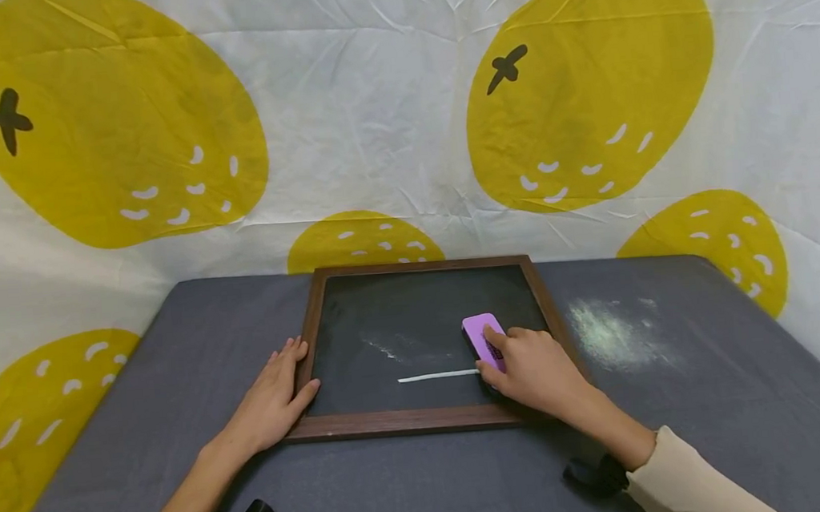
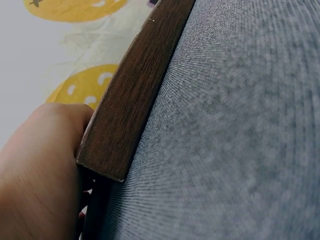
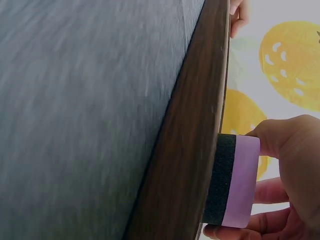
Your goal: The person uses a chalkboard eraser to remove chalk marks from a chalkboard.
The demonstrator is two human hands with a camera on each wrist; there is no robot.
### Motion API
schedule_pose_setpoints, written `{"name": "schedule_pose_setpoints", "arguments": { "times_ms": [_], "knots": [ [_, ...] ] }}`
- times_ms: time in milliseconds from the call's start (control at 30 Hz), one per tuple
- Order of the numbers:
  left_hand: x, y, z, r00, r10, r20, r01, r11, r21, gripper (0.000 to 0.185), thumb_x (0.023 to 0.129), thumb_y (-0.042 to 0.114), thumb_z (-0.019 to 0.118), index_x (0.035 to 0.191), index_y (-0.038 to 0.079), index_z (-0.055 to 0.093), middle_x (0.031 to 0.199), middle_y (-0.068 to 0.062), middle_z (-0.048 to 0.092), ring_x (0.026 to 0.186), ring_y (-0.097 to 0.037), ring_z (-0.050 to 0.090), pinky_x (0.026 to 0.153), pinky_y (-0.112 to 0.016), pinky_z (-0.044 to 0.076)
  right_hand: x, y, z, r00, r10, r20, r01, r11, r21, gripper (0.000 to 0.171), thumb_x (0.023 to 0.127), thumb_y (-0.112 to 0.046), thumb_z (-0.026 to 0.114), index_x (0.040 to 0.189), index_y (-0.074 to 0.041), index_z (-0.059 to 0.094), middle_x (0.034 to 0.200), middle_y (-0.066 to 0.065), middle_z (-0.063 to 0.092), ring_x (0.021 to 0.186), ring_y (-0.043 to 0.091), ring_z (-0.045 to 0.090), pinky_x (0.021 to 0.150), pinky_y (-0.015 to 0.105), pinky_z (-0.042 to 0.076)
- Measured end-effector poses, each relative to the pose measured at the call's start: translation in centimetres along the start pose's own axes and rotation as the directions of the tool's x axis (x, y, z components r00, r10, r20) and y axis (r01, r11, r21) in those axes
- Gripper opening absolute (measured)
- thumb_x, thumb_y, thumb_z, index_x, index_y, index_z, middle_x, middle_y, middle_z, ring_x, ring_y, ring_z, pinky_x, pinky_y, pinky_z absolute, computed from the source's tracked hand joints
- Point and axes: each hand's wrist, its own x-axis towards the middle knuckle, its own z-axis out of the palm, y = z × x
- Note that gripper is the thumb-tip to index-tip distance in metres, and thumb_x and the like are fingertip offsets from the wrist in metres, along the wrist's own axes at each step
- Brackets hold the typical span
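Right hand point(image 1: 538, 366) gripped purple-and-black rectangular block eraser point(image 1: 483, 333) on black chalkboard point(image 1: 414, 312).
Right hand came in from lower right, thumb and fingers curled on the eraser, which sat at the right end of a straight white chalk line point(image 1: 434, 377). Left hand point(image 1: 270, 402) rested on the board's brown wooden frame point(image 1: 409, 422), left side, fingers extended, thumb spread wide.

No words, brands or numbers are coming through legibly. Small dark printing point(image 1: 495, 353) is showing on the lilac upper face of a rectangular, black-based board eraser point(image 1: 479, 337) that the right hand point(image 1: 540, 366) is gripping, but it is appearing too tiny and blurred to make out.
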Motion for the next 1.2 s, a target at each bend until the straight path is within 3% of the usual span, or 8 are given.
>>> {"name": "schedule_pose_setpoints", "arguments": {
  "times_ms": [467, 733, 1000, 1200],
  "knots": [
    [0.0, 0.0, -0.1, 1.0, -0.014, 0.012, 0.014, 1.0, 0.004, 0.064, 0.1, 0.029, 0.051, 0.144, -0.011, 0.028, 0.148, -0.027, 0.03, 0.14, -0.039, 0.02, 0.113, -0.052, 0.015, 2.1, -3.5, 1.6, 0.998, -0.032, -0.048, 0.032, 0.999, 0.0, 0.031, 0.081, -0.031, 0.07, 0.096, -0.004, 0.07, 0.06, 0.004, 0.05, 0.051, 0.022, 0.053, 0.045, 0.039, 0.047],
    [0.1, -0.2, 0.0, 1.0, -0.003, 0.006, 0.003, 1.0, 0.01, 0.065, 0.1, 0.029, 0.051, 0.144, -0.011, 0.027, 0.147, -0.027, 0.031, 0.14, -0.039, 0.02, 0.113, -0.052, 0.016, 3.8, -5.7, 2.5, 0.998, -0.025, -0.05, 0.026, 1.0, 0.016, 0.028, 0.082, -0.032, 0.067, 0.091, -0.005, 0.068, 0.062, 0.007, 0.052, 0.052, 0.025, 0.054, 0.044, 0.039, 0.047],
    [0.1, 0.1, -0.2, 1.0, -0.006, 0.004, 0.006, 1.0, 0.006, 0.064, 0.099, 0.027, 0.052, 0.144, -0.012, 0.028, 0.148, -0.027, 0.031, 0.14, -0.04, 0.021, 0.113, -0.052, 0.016, 5.5, -8.1, 3.1, 0.999, -0.029, -0.019, 0.029, 0.999, 0.024, 0.036, 0.085, -0.033, 0.066, 0.105, -0.004, 0.07, 0.071, 0.012, 0.06, 0.057, 0.028, 0.058, 0.048, 0.042, 0.052],
    [0.1, 0.3, -0.1, 1.0, -0.003, 0.003, 0.003, 1.0, 0.009, 0.063, 0.1, 0.027, 0.052, 0.144, -0.012, 0.028, 0.147, -0.028, 0.032, 0.14, -0.04, 0.021, 0.113, -0.053, 0.017, 6.5, -9.1, 3.4, 0.998, -0.06, -0.003, 0.06, 0.997, 0.048, 0.027, 0.084, -0.031, 0.066, 0.094, -0.006, 0.069, 0.066, 0.009, 0.056, 0.056, 0.024, 0.056, 0.047, 0.039, 0.049]
  ]
}}
